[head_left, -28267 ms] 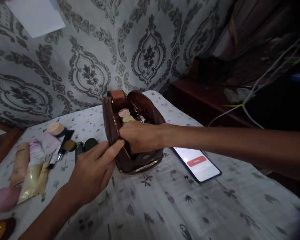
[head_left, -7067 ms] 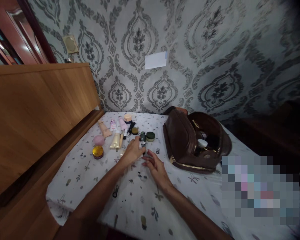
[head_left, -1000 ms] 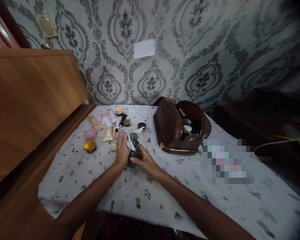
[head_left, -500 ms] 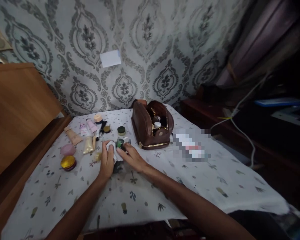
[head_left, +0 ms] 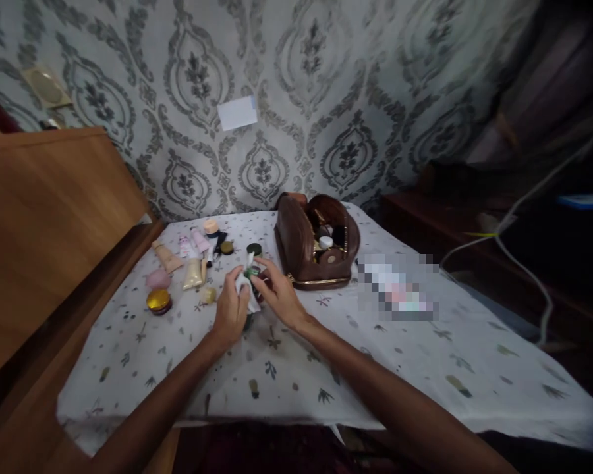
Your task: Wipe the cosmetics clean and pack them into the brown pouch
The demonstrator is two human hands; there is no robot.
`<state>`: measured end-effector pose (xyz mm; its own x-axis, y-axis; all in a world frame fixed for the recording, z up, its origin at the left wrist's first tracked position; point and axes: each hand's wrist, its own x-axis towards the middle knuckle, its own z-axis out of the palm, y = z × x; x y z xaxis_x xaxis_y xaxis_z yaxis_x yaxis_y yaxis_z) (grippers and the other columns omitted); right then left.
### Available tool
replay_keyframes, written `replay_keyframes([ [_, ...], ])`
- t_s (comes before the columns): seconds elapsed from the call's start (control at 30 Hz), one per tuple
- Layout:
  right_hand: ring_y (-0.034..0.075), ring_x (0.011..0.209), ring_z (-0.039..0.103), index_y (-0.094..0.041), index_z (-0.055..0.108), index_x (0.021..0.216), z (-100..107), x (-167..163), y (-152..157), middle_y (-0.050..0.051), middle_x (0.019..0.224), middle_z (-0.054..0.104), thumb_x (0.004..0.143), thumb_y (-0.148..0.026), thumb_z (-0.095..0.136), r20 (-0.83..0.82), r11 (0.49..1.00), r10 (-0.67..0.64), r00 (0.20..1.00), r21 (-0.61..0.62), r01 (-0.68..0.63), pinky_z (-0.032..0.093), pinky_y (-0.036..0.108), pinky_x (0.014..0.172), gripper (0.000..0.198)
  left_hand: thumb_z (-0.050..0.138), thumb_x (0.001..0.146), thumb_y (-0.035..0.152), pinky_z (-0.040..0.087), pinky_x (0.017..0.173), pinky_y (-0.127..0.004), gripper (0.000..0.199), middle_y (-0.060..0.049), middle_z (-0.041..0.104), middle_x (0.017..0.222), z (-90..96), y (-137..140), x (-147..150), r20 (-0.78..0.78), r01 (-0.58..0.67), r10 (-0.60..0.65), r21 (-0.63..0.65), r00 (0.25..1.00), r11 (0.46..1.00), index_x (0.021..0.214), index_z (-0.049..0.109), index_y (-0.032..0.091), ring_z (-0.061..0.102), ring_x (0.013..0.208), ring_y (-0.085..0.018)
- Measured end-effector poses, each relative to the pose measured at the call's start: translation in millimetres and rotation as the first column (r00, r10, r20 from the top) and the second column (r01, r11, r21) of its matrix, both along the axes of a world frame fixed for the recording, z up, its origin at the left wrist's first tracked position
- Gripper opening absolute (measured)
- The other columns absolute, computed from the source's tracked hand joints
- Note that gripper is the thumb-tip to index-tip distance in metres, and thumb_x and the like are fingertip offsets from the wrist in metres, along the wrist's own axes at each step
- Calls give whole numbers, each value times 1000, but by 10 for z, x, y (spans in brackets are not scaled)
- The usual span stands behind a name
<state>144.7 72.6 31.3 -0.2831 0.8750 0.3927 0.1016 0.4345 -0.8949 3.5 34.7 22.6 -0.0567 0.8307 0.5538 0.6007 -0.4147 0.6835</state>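
Above the middle of the table, my left hand (head_left: 231, 306) is closed on a crumpled white tissue (head_left: 252, 301). A small green container (head_left: 250, 272) sits between both hands, partly covered by the tissue and fingers. My right hand (head_left: 282, 297) grips this container from the right, its fingertips against the tissue. Just behind the hands stands a dark green-lidded jar (head_left: 254, 249). To the left of my left hand lies a small yellowish round item (head_left: 209, 295). Beyond my right hand, an open brown toiletry bag (head_left: 296, 247) holds several items, a white-capped one (head_left: 325, 243) among them.
Left on the patterned tablecloth (head_left: 178, 368) are a gold-lidded jar (head_left: 159, 301), a pink rounded item (head_left: 158, 279), a beige tube (head_left: 167, 257), a cream tube (head_left: 192, 274) and a peach-lidded jar (head_left: 210, 228). A blurred-out item (head_left: 395, 286) lies right. A wooden panel (head_left: 54, 243) borders the left.
The view has swung left, so everything appears farther right. My right fingers have shifted over the green container, and the tissue now covers more of it.
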Motion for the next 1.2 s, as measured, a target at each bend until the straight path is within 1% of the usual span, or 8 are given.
replay_keyframes([
  [0.23, 20, 73, 65, -20, 61, 126, 10, 62, -43, 7, 96, 70, 93, -43, 54, 66, 996, -37, 997, 86, 31, 53, 31, 69, 40, 35, 101, 31, 44, 106, -45, 41, -17, 56, 131, 11, -93, -25, -301, 46, -25, 64, 953, 997, 139, 40, 18, 54, 124, -27],
  [0.37, 18, 69, 61, -20, 62, 123, -88, 90, -40, 5, 89, 67, 93, -48, 55, -13, 996, -73, 997, 49, 74, 52, 31, 66, 42, 37, 100, 32, 47, 100, -47, 45, -17, 57, 129, -116, -180, -71, -443, -4, 0, -9, 897, 1000, 143, 36, 18, 57, 121, -29],
  [0.6, 21, 87, 61, -20, 67, 112, -163, 155, 6, 9, 104, 65, 89, -52, 58, -67, 988, -132, 989, 67, 136, 52, 31, 70, 40, 40, 99, 32, 47, 99, -49, 49, -19, 58, 127, -319, -362, -272, -541, -14, -56, -125, 839, 992, 144, 33, 15, 58, 117, -29],
  [0.7, 20, 83, 58, -19, 68, 107, -127, 166, -16, 7, 97, 64, 89, -49, 60, -47, 979, -167, 985, 107, 171, 48, 30, 70, 36, 42, 98, 32, 47, 99, -50, 50, -20, 59, 127, -364, -428, -364, -568, -20, -74, -158, 820, 987, 144, 34, 12, 59, 116, -30],
  [0.83, 14, 65, 48, -19, 67, 97, -104, 158, -46, -1, 71, 55, 88, -49, 61, -71, 979, -179, 981, 91, 185, 42, 27, 63, 32, 43, 97, 30, 47, 100, -50, 47, -18, 62, 124, -388, -479, -440, -536, -14, -89, -185, 840, 983, 141, 40, 13, 59, 116, -29],
  [0.93, 12, 60, 44, -19, 67, 93, -110, 152, -46, -4, 64, 49, 85, -50, 64, -114, 979, -182, 977, 72, 191, 39, 26, 59, 33, 43, 98, 32, 46, 102, -49, 46, -18, 62, 126, -332, -477, -431, -452, 19, -119, -220, 884, 975, 140, 43, 14, 58, 119, -29],
  [1.07, 13, 61, 46, -18, 69, 99, -107, 156, -60, -2, 68, 55, 85, -52, 63, -114, 982, -165, 980, 68, 173, 41, 26, 60, 36, 39, 100, 36, 41, 111, -48, 46, -16, 58, 136, -147, -400, -294, -280, 90, -156, -233, 947, 968, 142, 44, 17, 53, 130, -27],
  [1.2, 17, 76, 57, -19, 70, 111, -72, 177, -104, 5, 92, 68, 90, -49, 58, -98, 986, -103, 990, 122, 115, 47, 31, 73, 38, 45, 98, 37, 37, 114, -46, 45, -15, 54, 143, 71, -247, -91, -103, 178, -198, -173, 975, 969, 140, 47, 19, 50, 134, -27],
])
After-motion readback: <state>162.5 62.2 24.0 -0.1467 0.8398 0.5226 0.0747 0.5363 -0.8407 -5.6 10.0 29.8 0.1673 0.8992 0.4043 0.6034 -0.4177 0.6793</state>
